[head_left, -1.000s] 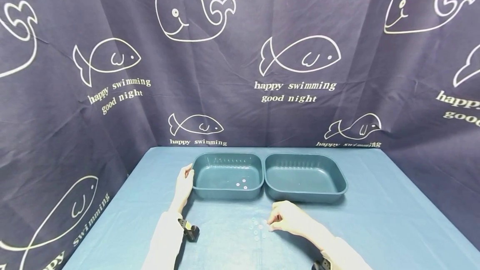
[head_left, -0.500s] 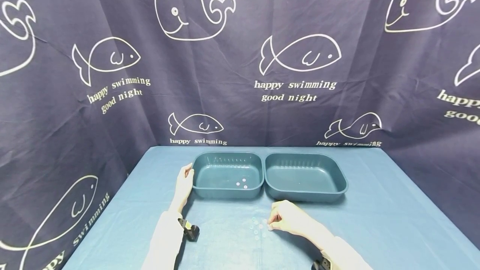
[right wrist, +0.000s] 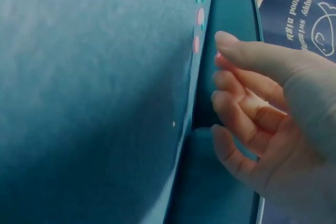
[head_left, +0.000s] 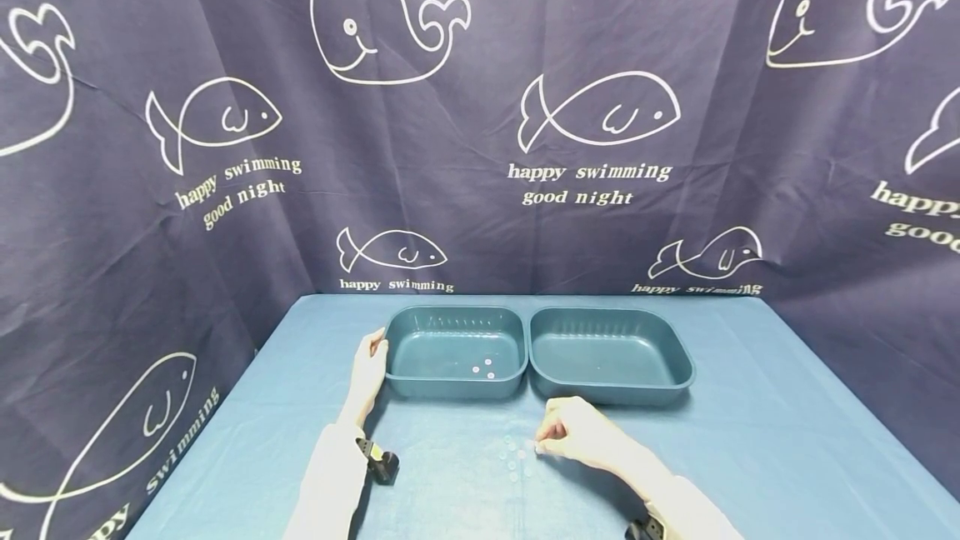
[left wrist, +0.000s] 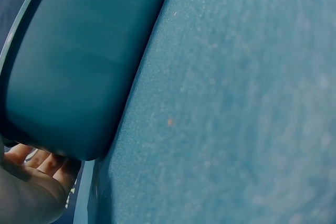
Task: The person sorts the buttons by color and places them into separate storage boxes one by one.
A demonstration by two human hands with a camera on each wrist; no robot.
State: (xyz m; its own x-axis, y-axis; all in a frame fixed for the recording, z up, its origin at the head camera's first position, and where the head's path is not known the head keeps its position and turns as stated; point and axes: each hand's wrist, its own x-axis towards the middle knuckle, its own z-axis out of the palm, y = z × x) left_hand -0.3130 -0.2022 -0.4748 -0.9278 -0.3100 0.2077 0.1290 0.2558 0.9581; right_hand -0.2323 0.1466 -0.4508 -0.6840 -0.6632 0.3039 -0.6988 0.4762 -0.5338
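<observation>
Left box: we see this teal box upright on the blue tabletop, and we place all else by it.
Left hand: at the left box's left end we see this hand, its fingers touching the end wall; whether they grip it we cannot tell.
Right hand: forward and to the right of the left box, this hand pinches a small pink disc between thumb and forefinger, the other fingers loosely bent.
Loose discs: in front of the left box's right end, near the right hand, we find a small cluster flat on the tabletop, pink and green ones among them.
Boxed discs: three small pale ones lie on the left box's floor, towards its front right corner.
Right box: just beside the left box, on its right, we see a matching teal one.
Curtain: behind the left box hangs dark purple-blue cloth printed with white fish, whales and "happy swimming good night".
</observation>
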